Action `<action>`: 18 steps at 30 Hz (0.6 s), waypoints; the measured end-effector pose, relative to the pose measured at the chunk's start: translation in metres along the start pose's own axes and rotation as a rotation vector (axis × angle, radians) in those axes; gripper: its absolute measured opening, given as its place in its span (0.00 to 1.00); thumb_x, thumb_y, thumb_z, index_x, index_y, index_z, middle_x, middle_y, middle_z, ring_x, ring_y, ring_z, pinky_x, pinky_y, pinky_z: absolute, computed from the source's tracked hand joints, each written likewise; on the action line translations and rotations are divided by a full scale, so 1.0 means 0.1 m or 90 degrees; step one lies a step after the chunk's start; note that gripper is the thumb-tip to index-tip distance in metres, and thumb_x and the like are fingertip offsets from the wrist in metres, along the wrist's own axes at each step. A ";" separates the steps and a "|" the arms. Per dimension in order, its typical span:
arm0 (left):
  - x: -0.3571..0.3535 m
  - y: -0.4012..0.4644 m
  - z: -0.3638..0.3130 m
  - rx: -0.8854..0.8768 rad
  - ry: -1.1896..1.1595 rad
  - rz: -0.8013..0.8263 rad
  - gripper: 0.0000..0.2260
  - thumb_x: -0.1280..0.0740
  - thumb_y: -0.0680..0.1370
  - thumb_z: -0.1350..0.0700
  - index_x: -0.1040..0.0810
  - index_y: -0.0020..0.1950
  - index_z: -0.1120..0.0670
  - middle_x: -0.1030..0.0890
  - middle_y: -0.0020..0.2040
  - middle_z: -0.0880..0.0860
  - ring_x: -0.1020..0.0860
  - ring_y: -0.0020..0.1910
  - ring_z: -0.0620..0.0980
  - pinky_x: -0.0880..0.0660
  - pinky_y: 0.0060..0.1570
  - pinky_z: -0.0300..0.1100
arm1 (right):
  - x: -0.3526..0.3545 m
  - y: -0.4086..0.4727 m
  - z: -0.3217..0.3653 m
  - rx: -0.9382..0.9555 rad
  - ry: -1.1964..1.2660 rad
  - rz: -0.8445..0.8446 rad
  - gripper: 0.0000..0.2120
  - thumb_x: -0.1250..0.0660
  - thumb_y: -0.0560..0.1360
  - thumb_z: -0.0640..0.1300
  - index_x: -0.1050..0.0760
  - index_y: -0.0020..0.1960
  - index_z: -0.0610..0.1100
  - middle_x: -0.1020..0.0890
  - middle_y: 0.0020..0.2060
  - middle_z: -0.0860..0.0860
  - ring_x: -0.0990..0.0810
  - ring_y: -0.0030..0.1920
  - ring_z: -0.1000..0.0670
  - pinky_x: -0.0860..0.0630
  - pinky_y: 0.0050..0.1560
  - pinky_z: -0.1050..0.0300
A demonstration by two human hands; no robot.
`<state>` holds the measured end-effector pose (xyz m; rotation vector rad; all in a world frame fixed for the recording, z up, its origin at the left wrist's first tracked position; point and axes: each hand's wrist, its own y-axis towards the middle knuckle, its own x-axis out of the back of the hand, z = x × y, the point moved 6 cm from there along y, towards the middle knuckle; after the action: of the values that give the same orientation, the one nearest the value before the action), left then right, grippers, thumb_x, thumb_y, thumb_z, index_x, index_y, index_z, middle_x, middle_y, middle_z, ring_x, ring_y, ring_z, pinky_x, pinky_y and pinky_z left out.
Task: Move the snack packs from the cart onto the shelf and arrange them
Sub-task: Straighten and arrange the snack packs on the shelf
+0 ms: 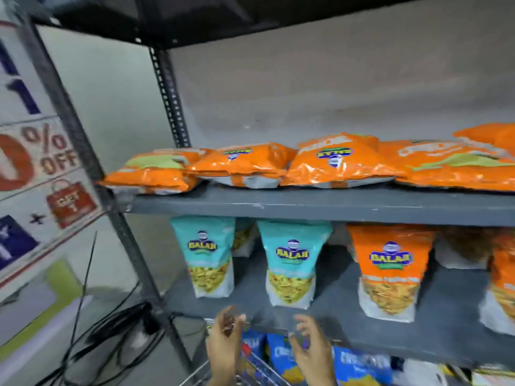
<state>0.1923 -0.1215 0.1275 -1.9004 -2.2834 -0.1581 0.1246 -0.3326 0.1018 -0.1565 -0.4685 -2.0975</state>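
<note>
Shelf unit: a grey metal rack is seen across the middle and right of the frame, with a perforated upright at centre left.
Upper board: orange snack packs are laid flat in a row from centre left to the right edge. Their long axes run roughly left to right along the board, and the printed logos are seen upside down, so the tops are turned toward the back wall.
Lower board: teal packs and orange standing packs are stood upright, long axes vertical, logos the right way up and faced outward. More packs are partly hidden behind them.
Cart: a wire cart is seen at the bottom centre, only partly in frame.
Cart contents: blue packs are held in it, apparently on end with printed faces outward; details are blurred.
Left hand: raised at bottom centre just above the cart, fingers loosely curled, nothing gripped; it is motion-blurred.
Right hand: held beside the left one, fingers spread and unclenched, in front of the blue packs; contact with them cannot be told.
Left of frame: a discount poster is hung at the left edge, and black cables are trailed on the floor below it.
</note>
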 end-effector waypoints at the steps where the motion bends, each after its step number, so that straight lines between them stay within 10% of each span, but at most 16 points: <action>1: 0.18 0.11 0.03 0.008 0.002 -0.018 0.12 0.27 0.70 0.60 0.22 0.53 0.56 0.18 0.39 0.55 0.20 0.33 0.39 0.23 0.41 0.34 | -0.21 -0.02 0.02 -0.009 0.011 0.038 0.25 0.32 0.63 0.46 0.30 0.49 0.74 0.23 0.48 0.63 0.22 0.41 0.60 0.25 0.40 0.69; 7: 0.60 0.96 0.42 0.105 0.005 -0.020 0.23 0.24 0.66 0.53 0.26 0.58 0.53 0.19 0.44 0.59 0.20 0.48 0.61 0.24 0.54 0.61 | -1.15 0.35 0.05 -0.026 -0.023 0.191 0.24 0.30 0.64 0.44 0.28 0.48 0.72 0.20 0.36 0.52 0.18 0.39 0.52 0.23 0.41 0.61; 12: 0.61 1.50 0.66 0.148 0.026 0.009 0.40 0.25 0.64 0.41 0.35 0.70 0.53 0.24 0.59 0.64 0.23 0.57 0.62 0.26 0.58 0.57 | -1.80 0.93 -0.02 -0.081 -0.032 0.291 0.32 0.28 0.68 0.46 0.37 0.67 0.60 0.27 0.56 0.54 0.22 0.54 0.52 0.23 0.56 0.55; 15: 0.58 1.68 0.60 0.153 -0.006 0.028 0.33 0.29 0.72 0.54 0.40 0.73 0.55 0.29 0.69 0.61 0.27 0.65 0.60 0.27 0.61 0.58 | -2.13 1.17 -0.11 -0.104 0.000 0.328 0.39 0.26 0.66 0.46 0.43 0.72 0.53 0.30 0.61 0.55 0.27 0.61 0.51 0.25 0.61 0.48; 18: 0.52 1.83 0.66 0.127 -0.037 0.037 0.28 0.30 0.73 0.59 0.35 0.71 0.55 0.23 0.64 0.57 0.23 0.61 0.55 0.26 0.62 0.58 | -2.28 1.29 -0.16 -0.112 0.002 0.309 0.22 0.28 0.67 0.41 0.31 0.56 0.55 0.20 0.53 0.51 0.20 0.50 0.55 0.20 0.48 0.58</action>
<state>0.3590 -0.0253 0.0684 -1.8892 -2.1828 0.1281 0.3577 -0.2205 0.0553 -0.3342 -0.2146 -1.6576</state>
